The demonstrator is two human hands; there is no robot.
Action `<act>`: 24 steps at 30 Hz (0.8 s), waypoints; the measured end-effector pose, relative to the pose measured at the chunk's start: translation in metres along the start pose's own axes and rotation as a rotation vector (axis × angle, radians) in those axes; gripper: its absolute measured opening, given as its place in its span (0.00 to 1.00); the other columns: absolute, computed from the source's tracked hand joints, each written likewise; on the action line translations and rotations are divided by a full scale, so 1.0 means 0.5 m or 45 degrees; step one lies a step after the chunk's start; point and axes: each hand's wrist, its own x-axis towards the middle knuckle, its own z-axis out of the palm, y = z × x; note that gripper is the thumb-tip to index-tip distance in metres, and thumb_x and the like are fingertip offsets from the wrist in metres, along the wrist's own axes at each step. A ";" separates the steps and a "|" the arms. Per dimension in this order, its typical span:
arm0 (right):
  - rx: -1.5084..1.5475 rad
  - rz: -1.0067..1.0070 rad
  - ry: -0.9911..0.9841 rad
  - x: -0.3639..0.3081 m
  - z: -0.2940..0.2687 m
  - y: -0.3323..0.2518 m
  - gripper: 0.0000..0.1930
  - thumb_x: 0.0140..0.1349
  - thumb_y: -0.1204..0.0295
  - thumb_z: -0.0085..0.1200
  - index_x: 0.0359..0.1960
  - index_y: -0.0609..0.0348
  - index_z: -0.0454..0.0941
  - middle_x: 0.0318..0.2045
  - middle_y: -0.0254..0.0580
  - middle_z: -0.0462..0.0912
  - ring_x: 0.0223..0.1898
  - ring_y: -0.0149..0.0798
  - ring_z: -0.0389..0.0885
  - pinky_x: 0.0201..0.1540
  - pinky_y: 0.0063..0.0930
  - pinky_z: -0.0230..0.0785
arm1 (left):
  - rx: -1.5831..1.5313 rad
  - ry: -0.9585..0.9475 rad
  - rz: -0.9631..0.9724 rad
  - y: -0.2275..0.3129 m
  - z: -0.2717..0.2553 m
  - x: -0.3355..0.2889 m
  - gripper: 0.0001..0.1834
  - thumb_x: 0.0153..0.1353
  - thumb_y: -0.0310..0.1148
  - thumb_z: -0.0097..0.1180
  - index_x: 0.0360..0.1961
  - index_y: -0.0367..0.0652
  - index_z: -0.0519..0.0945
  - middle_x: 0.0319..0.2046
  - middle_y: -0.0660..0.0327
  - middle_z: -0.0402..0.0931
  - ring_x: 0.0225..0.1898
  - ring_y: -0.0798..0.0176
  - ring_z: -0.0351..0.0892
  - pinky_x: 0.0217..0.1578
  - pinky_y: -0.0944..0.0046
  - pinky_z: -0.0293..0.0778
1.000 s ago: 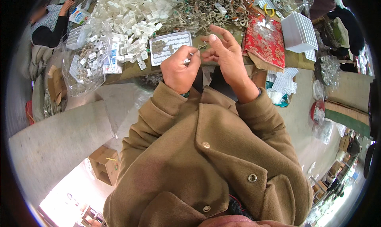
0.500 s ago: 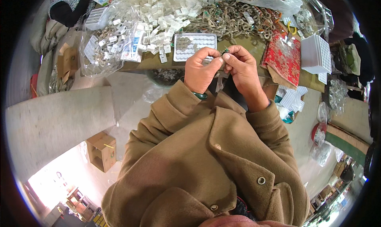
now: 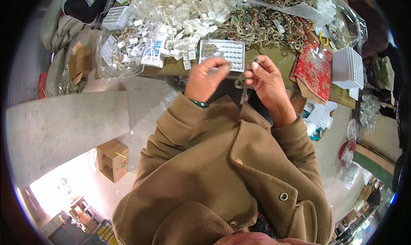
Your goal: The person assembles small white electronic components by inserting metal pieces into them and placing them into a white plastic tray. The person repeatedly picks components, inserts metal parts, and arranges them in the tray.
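My left hand (image 3: 204,79) hangs just in front of a white tray (image 3: 238,68) of round cells. Its thumb and fingertips are bent toward each other and smeared by motion. Greyish-brown contents fill the tray's left cells, while its other cells look white. To the right, my right hand (image 3: 271,81) pinches a small greyish strand with green bits (image 3: 252,64) between thumb and forefinger. Below those fingers hangs a looped greyish band (image 3: 239,83); whether it joins the strand I cannot tell.
White plastic pieces (image 3: 188,14) heap at the table's back, beside tangled greyish-brown strands (image 3: 257,26). A clear bag (image 3: 117,59) of parts lies left. Red patterned cloth (image 3: 314,74), yellow-handled scissors (image 3: 324,41) and stacked white trays (image 3: 346,67) are at right. A cardboard box (image 3: 112,161) stands on the floor.
My hands, together half a second ago, are now apart. The left has drawn back leftward, and the right keeps the small strand. The whole view has shifted slightly.
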 end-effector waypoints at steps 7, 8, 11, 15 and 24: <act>-0.026 -0.049 -0.074 0.005 -0.003 0.012 0.02 0.67 0.75 0.53 0.37 0.55 0.72 0.25 0.29 0.74 0.25 0.24 0.74 0.28 0.21 0.70 | 1.296 0.444 0.153 -0.034 -0.156 0.081 0.14 0.54 0.30 0.61 0.43 0.51 0.84 0.35 0.59 0.76 0.36 0.52 0.79 0.36 0.57 0.75; -0.053 -0.045 -0.067 0.005 -0.002 0.012 0.02 0.67 0.75 0.53 0.37 0.56 0.72 0.25 0.28 0.73 0.24 0.24 0.73 0.28 0.21 0.69 | 1.344 0.419 0.126 -0.041 -0.161 0.088 0.14 0.54 0.30 0.61 0.43 0.52 0.84 0.36 0.60 0.76 0.37 0.53 0.79 0.36 0.57 0.75; -0.107 -0.036 -0.031 0.001 -0.002 0.011 0.03 0.66 0.75 0.53 0.36 0.56 0.71 0.24 0.28 0.72 0.23 0.25 0.72 0.27 0.21 0.67 | 1.385 0.396 0.123 -0.052 -0.168 0.102 0.14 0.53 0.31 0.63 0.43 0.52 0.83 0.37 0.61 0.75 0.38 0.55 0.79 0.36 0.58 0.75; -0.126 -0.050 -0.026 0.000 -0.006 0.010 0.04 0.65 0.75 0.55 0.34 0.56 0.72 0.23 0.29 0.73 0.22 0.24 0.71 0.26 0.20 0.65 | 1.163 0.545 0.452 -0.038 -0.171 0.119 0.15 0.51 0.31 0.65 0.42 0.48 0.82 0.39 0.61 0.75 0.38 0.56 0.78 0.36 0.59 0.75; -0.438 -0.277 -0.135 0.004 0.002 -0.012 0.03 0.63 0.76 0.55 0.35 0.59 0.74 0.27 0.28 0.76 0.31 0.23 0.73 0.38 0.19 0.64 | 0.107 -0.149 -0.014 0.045 -0.050 0.039 0.13 0.55 0.29 0.67 0.41 0.38 0.82 0.31 0.67 0.78 0.35 0.75 0.72 0.39 0.71 0.70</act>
